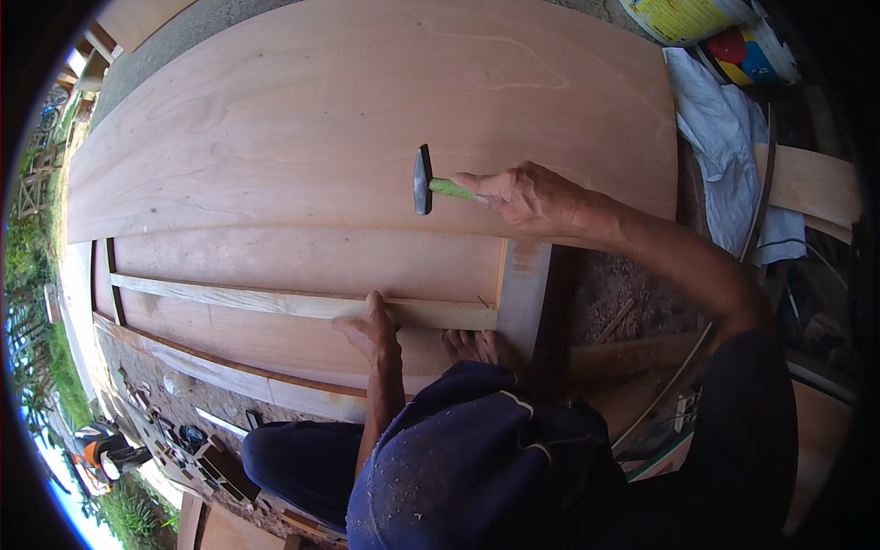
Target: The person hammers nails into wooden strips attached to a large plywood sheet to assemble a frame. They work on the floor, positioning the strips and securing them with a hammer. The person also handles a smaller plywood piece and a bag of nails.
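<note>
My right hand is closed round the green handle of a hammer, raised above a wooden panel. The hammer's metal head points left. My left hand grips a narrow pale wooden strip, one digit over its top edge. The strip lies across a frame on a thin plywood sheet. Near the strip's right end a thin nail sticks up at a slant. That end meets a wooden crosspiece. What look like toes press beside the strip, partly hidden by dark blue clothing.
A large plywood panel spreads beyond the frame. At the right lie a pale crumpled sack, paint buckets and wood offcuts. Scattered tools lie on the ground at left. An orange and black machine stands outdoors.
</note>
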Demonstrator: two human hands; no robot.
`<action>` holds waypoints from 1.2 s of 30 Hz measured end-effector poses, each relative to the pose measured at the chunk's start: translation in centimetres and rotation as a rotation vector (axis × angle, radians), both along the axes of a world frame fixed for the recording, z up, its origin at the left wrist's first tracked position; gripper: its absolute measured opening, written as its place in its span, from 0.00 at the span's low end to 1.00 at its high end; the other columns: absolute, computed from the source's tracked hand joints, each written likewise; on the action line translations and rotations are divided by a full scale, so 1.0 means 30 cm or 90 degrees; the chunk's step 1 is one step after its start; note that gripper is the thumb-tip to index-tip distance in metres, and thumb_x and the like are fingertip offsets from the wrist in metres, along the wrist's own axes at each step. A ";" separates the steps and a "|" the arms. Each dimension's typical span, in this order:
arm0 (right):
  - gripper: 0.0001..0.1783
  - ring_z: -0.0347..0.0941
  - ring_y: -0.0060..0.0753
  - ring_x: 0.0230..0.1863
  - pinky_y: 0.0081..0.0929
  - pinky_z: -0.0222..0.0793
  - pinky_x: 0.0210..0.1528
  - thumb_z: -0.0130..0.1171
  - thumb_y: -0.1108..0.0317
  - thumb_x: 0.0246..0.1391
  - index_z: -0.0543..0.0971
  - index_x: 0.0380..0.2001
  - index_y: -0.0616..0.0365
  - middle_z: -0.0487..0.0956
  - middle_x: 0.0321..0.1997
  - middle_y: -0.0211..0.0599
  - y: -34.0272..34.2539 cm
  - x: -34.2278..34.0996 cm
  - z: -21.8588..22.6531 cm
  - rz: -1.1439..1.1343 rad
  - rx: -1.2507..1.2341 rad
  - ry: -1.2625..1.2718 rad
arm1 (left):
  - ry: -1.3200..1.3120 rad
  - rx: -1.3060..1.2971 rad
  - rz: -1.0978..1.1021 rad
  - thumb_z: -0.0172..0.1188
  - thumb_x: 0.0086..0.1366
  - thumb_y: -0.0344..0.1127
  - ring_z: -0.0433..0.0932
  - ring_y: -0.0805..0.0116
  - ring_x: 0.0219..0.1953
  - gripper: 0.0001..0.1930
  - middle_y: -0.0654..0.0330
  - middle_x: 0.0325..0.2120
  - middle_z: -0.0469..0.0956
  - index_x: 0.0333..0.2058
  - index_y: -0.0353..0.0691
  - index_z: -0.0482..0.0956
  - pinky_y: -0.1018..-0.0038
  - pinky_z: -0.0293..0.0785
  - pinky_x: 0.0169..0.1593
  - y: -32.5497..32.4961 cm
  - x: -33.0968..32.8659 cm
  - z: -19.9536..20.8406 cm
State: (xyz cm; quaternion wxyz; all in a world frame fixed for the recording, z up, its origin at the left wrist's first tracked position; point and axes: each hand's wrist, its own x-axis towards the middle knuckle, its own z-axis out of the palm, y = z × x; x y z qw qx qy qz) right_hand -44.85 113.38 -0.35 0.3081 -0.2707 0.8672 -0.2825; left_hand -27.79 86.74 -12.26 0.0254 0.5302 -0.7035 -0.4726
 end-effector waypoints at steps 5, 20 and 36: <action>0.28 0.79 0.51 0.26 0.42 0.74 0.32 0.52 0.72 0.59 0.71 0.64 0.46 0.78 0.27 0.55 0.045 0.071 -0.054 0.228 0.090 -0.019 | -0.037 0.028 0.003 0.68 0.56 0.39 0.78 0.49 0.43 0.39 0.35 0.48 0.71 0.55 0.22 0.55 0.60 0.81 0.36 0.027 -0.025 0.018; 0.23 0.79 0.51 0.29 0.45 0.74 0.35 0.48 0.66 0.66 0.72 0.63 0.47 0.79 0.29 0.52 0.079 0.141 -0.171 0.318 0.026 0.167 | -0.025 0.025 0.010 0.68 0.55 0.39 0.79 0.52 0.39 0.37 0.37 0.47 0.72 0.54 0.22 0.57 0.64 0.81 0.28 0.039 -0.022 0.045; 0.27 0.78 0.53 0.27 0.44 0.75 0.34 0.52 0.68 0.62 0.69 0.65 0.50 0.79 0.28 0.51 0.051 0.103 -0.011 -0.005 0.007 0.003 | -0.031 0.072 -0.045 0.70 0.57 0.45 0.77 0.47 0.45 0.42 0.34 0.50 0.70 0.55 0.19 0.56 0.58 0.81 0.39 0.013 -0.007 0.019</action>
